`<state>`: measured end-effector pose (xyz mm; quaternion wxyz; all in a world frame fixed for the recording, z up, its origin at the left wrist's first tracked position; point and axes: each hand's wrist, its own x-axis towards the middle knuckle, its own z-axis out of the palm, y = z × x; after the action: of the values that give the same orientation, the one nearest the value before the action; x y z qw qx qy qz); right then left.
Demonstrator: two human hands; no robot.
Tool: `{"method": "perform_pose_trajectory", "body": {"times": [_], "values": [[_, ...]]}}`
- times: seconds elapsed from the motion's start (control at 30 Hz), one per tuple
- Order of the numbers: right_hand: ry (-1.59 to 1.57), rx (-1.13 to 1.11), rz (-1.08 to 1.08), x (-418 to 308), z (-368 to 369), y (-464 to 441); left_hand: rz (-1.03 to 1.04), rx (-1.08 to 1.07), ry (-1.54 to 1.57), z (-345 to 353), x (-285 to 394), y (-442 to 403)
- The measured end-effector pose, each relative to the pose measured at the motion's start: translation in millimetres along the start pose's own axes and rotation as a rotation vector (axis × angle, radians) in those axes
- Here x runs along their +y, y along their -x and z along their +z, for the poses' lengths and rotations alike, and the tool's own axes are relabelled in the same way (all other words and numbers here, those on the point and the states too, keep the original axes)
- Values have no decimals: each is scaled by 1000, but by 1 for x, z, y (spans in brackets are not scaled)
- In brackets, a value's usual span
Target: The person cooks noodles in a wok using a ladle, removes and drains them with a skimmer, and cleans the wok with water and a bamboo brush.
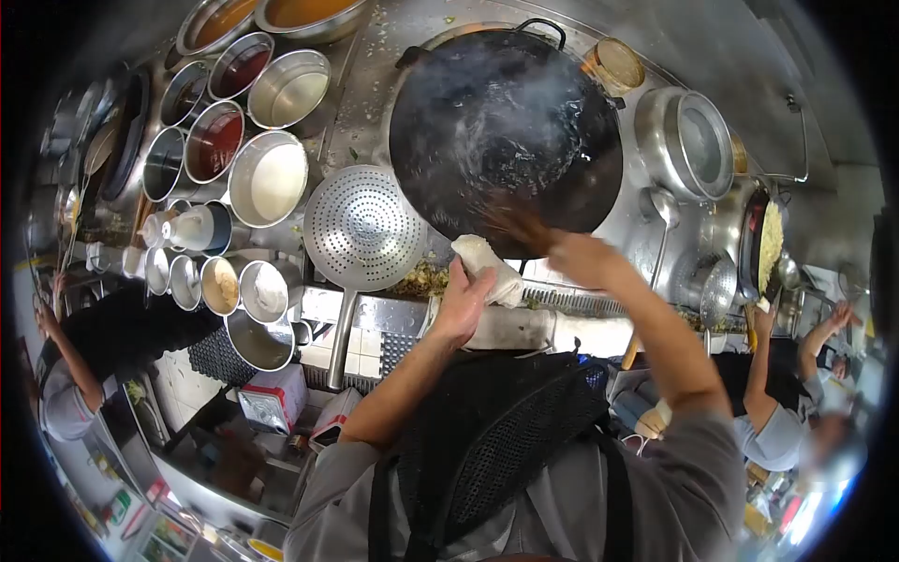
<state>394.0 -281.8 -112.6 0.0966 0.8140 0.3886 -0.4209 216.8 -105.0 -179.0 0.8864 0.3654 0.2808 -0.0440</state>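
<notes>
A large black wok (506,122) holds steaming, swirling liquid. Folded white cloth (503,283) is gripped in my left hand (464,302), just below the wok's near rim. My right hand (585,259) is closed round a brown brush-like tool (515,222), blurred by motion, whose far end reaches into the wok. Left of the wok lies a round perforated strainer (363,225), its handle pointing toward me.
Metal pots of sauces (268,180) and small seasoning tubs (222,284) stand at the left. A ladle (663,208) and stacked metal bowls (688,140) are at the right. Co-workers' arms show at both sides.
</notes>
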Motion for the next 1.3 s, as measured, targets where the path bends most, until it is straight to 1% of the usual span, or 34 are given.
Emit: {"method": "perform_pose_trajectory", "body": {"times": [0.03, 0.07, 0.1, 0.13, 0.2, 0.23, 0.27, 0.3, 0.33, 0.37, 0.43, 0.5, 0.57, 0.6, 0.63, 0.7, 0.73, 0.77, 0.8, 0.83, 0.87, 0.9, 0.93, 1.0, 1.03, 1.07, 1.13, 1.17, 1.2, 1.23, 1.27, 1.3], "values": [[114, 38, 174, 21, -10, 29, -7, -2, 3, 0, -1, 1], [192, 45, 369, 69, -14, 31, -40, 9, -8, 0, 1, 3], [287, 246, 506, 106, -19, 17, -61, 18, -19, 1, 2, 1], [75, 371, 670, 109, -55, 2, -54, 19, -18, 1, 1, 0], [-93, 557, 617, 100, -87, -71, -56, -2, -6, 3, -2, -3], [-73, 492, 386, 63, -83, -153, -38, 24, -5, 2, -2, -4], [-492, 652, 413, 13, -76, -164, -39, 31, -27, 2, -2, -7], [-580, 681, 388, -19, -68, -180, -46, 38, -50, 2, -3, -8], [-796, 618, 344, -51, -71, -164, -59, 41, -73, 2, -6, -7], [-842, 466, 245, -69, -74, -136, -14, 21, -47, 2, -7, -6], [-752, 205, 180, -77, -67, -87, -15, 42, -84, 7, -4, -2], [-566, 240, -25, -32, -28, -59, -11, 66, -119, 6, -1, 0], [-458, -50, 70, 26, -47, -21, -45, 30, -88, 3, 0, 2], [-234, -85, 31, 80, -49, -29, -58, 11, -68, 3, 0, 1], [-231, -82, 28, 85, -62, -42, -53, 13, -69, 3, 0, 0], [20, 324, 418, 76, -82, -60, -55, 47, -78, 6, -3, -1], [-94, 410, 528, 47, -76, -84, -53, 44, -74, 7, -5, -1], [-149, 493, 539, 35, -46, -129, -30, 40, -76, 7, -4, -2], [-225, 513, 512, -6, -40, -129, -11, 38, -78, 7, -4, -2], [-242, 443, 421, -44, -44, -108, 7, 26, -100, 6, -4, -2], [-271, 395, 359, -55, -39, -84, 6, 26, -100, 7, -3, 0], [-302, 349, 294, -64, -37, -63, -15, 74, -207, 8, 0, 2], [-317, 206, 333, -64, -47, -34, -36, 121, -316, 6, 2, 4], [-110, 174, 509, -1, -18, -36, -32, 82, -322, -5, -10, -4], [-62, 215, 615, 25, -34, -33, -34, 46, -325, -9, -15, -6], [-71, 389, 676, 68, -37, -55, -44, 24, -266, -3, -5, -1], [-227, 492, 584, 66, -84, -96, -18, 44, -288, 6, 4, 2], [-235, 540, 539, 67, -81, -148, -2, 56, -308, 9, 6, 3], [-446, 485, 374, 32, -96, -158, 2, 50, -318, 9, 5, 2], [-600, 433, 146, 2, -98, -167, 23, 44, -292, 6, 1, -1], [-743, 496, 110, -30, -93, -169, 39, 32, -271, 3, -2, -3], [-1071, 501, 261, -64, -95, -148, 33, -6, -226, 2, -1, -4]]}}
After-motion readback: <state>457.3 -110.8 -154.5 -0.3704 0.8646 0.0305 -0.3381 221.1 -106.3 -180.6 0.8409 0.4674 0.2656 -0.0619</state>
